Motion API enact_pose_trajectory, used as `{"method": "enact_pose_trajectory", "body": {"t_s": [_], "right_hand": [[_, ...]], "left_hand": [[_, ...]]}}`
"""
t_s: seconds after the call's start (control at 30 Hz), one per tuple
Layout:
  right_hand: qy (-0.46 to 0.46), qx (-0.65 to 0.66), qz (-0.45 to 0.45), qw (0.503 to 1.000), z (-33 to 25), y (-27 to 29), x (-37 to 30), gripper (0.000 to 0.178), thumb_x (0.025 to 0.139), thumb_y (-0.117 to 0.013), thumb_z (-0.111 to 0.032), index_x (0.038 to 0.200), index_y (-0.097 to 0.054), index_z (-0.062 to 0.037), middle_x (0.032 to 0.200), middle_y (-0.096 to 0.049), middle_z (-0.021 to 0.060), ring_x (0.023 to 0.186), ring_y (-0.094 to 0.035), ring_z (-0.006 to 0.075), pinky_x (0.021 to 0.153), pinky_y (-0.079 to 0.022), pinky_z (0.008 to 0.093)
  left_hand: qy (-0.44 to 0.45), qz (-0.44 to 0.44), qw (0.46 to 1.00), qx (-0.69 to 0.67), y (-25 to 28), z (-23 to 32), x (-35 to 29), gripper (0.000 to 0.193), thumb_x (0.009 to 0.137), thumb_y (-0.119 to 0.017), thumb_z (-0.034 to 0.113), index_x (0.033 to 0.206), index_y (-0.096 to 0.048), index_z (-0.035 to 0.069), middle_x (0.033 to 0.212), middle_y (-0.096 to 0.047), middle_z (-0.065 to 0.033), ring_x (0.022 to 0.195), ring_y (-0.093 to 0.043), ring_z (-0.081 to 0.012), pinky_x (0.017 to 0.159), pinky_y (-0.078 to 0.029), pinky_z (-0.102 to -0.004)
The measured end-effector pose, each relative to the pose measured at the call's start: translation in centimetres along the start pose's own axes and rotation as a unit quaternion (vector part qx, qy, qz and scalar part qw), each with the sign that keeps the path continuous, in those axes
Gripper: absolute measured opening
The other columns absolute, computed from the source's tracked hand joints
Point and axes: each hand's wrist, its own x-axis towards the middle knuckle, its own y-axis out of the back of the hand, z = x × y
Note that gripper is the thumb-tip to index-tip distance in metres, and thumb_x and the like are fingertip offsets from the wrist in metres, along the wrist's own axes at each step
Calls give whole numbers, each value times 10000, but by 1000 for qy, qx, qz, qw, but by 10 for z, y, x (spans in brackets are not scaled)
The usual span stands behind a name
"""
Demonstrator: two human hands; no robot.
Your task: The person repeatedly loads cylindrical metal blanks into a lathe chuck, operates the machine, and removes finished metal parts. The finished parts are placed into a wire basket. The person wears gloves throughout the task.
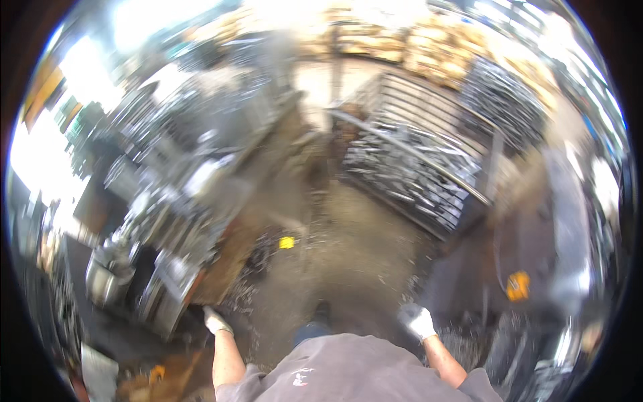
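My left hand (pixel 218 322), in a white glove, hangs low beside my body, near the lower end of the machine's brown, rusty-looking edge (pixel 220 268). I cannot tell whether it touches that edge. My right hand (pixel 420 323), gloved in white too, is out to the other side, near a dark flat surface (pixel 482 261). Motion blurs the fingers of both hands, and no held thing can be made out in either. A yellow piece (pixel 287 242) lies on the floor ahead of me, its kind too blurred to name.
A metal cage bin (pixel 429 161) full of shiny metal parts stands ahead to the right, another heap of parts (pixel 502 100) behind it. Machinery (pixel 167 221) fills the left side. On the dark surface sits a yellow-orange device (pixel 518 286). Scraps litter the floor (pixel 348 248).
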Motion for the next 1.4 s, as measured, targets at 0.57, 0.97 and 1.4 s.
{"method": "enact_pose_trajectory", "body": {"t_s": [0.57, 0.97, 1.4], "right_hand": [[236, -279, -326, 872, -214, -164, 225, 379, 891, -681, -425, 1053, -785, -98, 1024, -776, 212, 975, -737, 433, 852, -584, 520], [84, -160, -188, 965, -158, -55, 346, 433, 899, -725, -380, 1234, -781, -111, 1182, -786, 183, 1110, -750, 368, 977, -583, 429], [-52, -145, -55, 987, -23, 242, 764, 540, 855, -784, -420, 1316, -748, -141, 1216, -790, 150, 1110, -761, 338, 990, -602, 434]], "left_hand": [[-103, 466, 820, 317, 205, 91, -30, 461, 1124, -450, 356, 1350, -577, -25, 1281, -661, -251, 1099, -670, -428, 931, -589, -483], [312, -193, 925, 97, -178, -49, -39, 285, 1037, -628, 369, 1153, -673, 112, 999, -725, -97, 783, -684, -277, 746, -575, -426], [-579, -496, 575, 297, -921, 125, -336, 349, 908, -732, 127, 1235, -671, 21, 1207, -695, -232, 1136, -661, -448, 980, -534, -529]]}}
